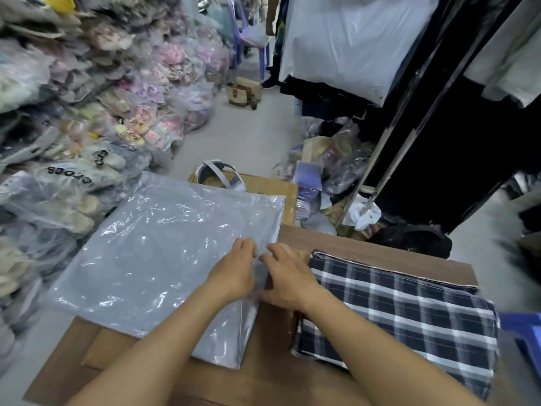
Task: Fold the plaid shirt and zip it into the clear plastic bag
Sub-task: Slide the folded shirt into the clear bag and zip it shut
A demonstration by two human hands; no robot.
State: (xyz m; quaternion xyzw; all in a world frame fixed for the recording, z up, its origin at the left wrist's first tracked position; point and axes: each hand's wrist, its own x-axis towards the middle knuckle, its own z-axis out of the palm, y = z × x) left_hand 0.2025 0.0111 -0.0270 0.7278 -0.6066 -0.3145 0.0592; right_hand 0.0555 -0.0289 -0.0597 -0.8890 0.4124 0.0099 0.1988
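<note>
The clear plastic bag (152, 259) lies flat and shiny over cardboard at the left of the work surface, with nothing visible inside. Its right edge is pinched between my left hand (234, 271) and my right hand (288, 278), which sit close together on that edge. The plaid shirt (404, 315), dark blue with white checks, lies folded into a rectangle on the wooden table (366, 250) just right of my right hand, outside the bag.
Flattened cardboard (96, 356) lies under the bag. A cardboard box (272, 186) with a grey strap stands behind it. Bagged slippers are piled at the left (76, 171). A clothes rack with dark garments (439, 142) stands at the right; a blue stool (524, 329) sits by the shirt.
</note>
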